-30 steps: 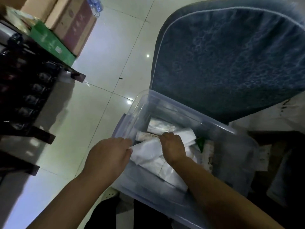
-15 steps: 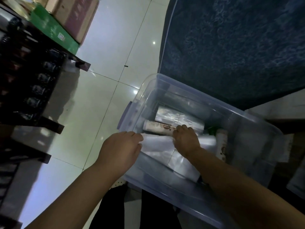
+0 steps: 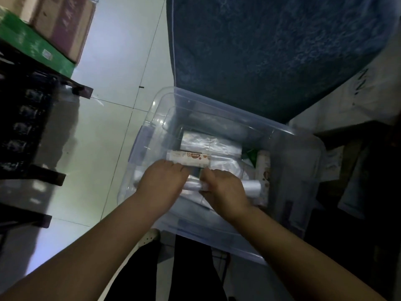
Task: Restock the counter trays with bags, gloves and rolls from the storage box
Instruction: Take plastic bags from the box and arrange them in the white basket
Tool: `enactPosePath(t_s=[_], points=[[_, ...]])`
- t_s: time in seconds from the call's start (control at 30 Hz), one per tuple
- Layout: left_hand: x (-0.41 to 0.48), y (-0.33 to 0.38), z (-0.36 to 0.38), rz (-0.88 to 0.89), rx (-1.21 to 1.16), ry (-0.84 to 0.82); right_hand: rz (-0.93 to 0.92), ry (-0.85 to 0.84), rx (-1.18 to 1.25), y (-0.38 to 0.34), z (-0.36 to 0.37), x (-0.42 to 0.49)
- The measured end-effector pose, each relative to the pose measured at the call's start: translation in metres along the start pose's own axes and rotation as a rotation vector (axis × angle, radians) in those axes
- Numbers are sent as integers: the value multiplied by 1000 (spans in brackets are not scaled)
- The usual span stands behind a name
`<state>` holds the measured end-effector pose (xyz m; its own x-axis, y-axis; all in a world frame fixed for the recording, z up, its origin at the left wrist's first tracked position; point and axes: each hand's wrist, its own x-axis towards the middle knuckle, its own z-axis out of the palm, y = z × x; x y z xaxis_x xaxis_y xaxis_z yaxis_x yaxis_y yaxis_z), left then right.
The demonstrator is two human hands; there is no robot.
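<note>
A clear plastic storage box (image 3: 288, 137) stands on the floor in front of me. Inside lie a printed white roll (image 3: 191, 158), a flat pack of clear bags (image 3: 208, 144) and another printed pack (image 3: 263, 168) at the right. Both my hands are inside the box, side by side. My left hand (image 3: 161, 181) and my right hand (image 3: 223, 190) are closed around a rolled bundle of clear plastic bags (image 3: 251, 186), which sticks out to the right of my right hand.
A dark blue cushioned seat (image 3: 271, 51) rises just behind the box. Black racks (image 3: 23, 118) with a green carton (image 3: 36, 48) and brown cartons (image 3: 63, 25) stand at the left. White tiled floor (image 3: 112, 68) lies between them. My dark trousers and a shoe show below.
My hands have drawn together and rolled the loose clear bags into a tight bundle. The view has shifted so the box sits more central.
</note>
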<state>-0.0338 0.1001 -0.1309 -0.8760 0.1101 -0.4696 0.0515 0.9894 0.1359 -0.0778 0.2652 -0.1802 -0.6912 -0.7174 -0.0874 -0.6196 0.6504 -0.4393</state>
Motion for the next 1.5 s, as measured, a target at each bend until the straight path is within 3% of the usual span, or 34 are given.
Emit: enactPosePath(t_s=[0.13, 0.3, 0.43, 0.5, 0.6, 0.7, 0.97, 1.07, 1.2, 1.33, 1.5], points=[[4, 0, -19, -45, 92, -26, 58, 70, 76, 13, -15, -4], [6, -24, -41, -192, 198, 53, 322, 92, 56, 53, -19, -11], [1, -50, -45, -301, 19, 43, 620, 5, 143, 67, 0, -15], [-1, -60, -45, -412, -175, 2, 597, -137, 156, 66, 21, -19], [-5, -68, -39, -439, -146, 131, 457, -402, 151, 56, 57, -21], [-10, -74, -31, -502, -187, 146, 329, -576, 10, 51, 90, -22], [-33, -83, -30, -564, -136, 199, 417, -631, -155, 37, 116, -21], [-42, -85, -33, -546, -123, 202, 346, -675, -219, 38, 111, -14], [-51, -87, -38, -542, -122, 142, 394, -727, -87, 29, 95, -11], [-64, -90, -42, -542, -186, 124, 505, -624, -38, 9, 58, -21], [-93, -90, -53, -345, -213, 243, 722, -337, -14, -27, -12, -45]])
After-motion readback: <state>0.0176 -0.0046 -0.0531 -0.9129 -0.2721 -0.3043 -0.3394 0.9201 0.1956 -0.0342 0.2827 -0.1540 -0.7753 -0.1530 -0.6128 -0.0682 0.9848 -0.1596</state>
